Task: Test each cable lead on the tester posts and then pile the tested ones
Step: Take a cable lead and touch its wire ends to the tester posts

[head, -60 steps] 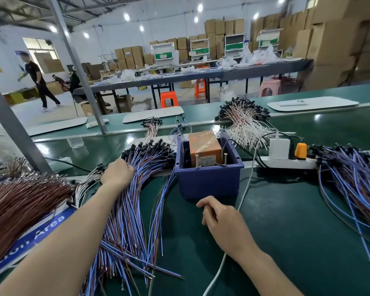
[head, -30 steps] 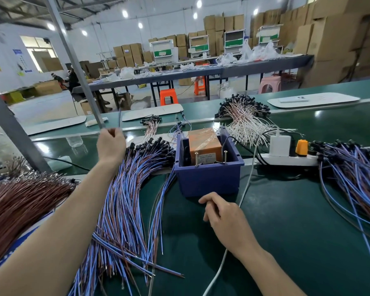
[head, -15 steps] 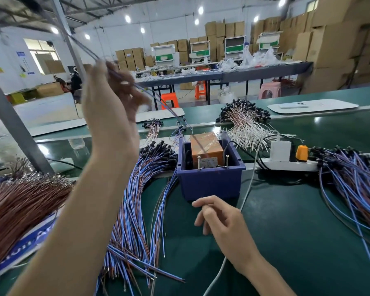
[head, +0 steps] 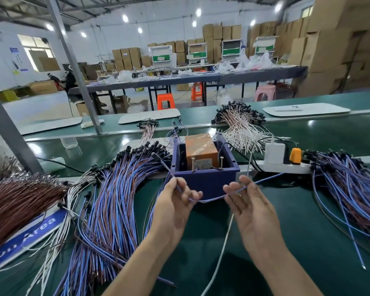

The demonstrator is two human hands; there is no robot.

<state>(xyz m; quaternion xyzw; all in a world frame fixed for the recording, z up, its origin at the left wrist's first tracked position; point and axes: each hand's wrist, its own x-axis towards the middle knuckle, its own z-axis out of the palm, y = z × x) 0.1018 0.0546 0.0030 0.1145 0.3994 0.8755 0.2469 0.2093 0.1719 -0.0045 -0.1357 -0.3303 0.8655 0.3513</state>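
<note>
A thin, twisted blue-and-brown cable lead (head: 203, 200) sagged between both hands just in front of the tester (head: 203, 182), over the middle of the smooth green worktop (head: 299, 214). The left hand (head: 175, 204) pinched it in a narrow grip below its black moulded plug (head: 155, 155). The right hand (head: 253, 208) held it in a light fingertip grip, and the far end trailed rightward. The tester was a dark blue plastic box around an orange taped block, with two upright metal posts (head: 193, 165). Glossy leads lay fanned in a left pile (head: 113, 189) and a right pile (head: 350, 189). A blue sign (head: 39, 229) at the left edge read "Area".
</note>
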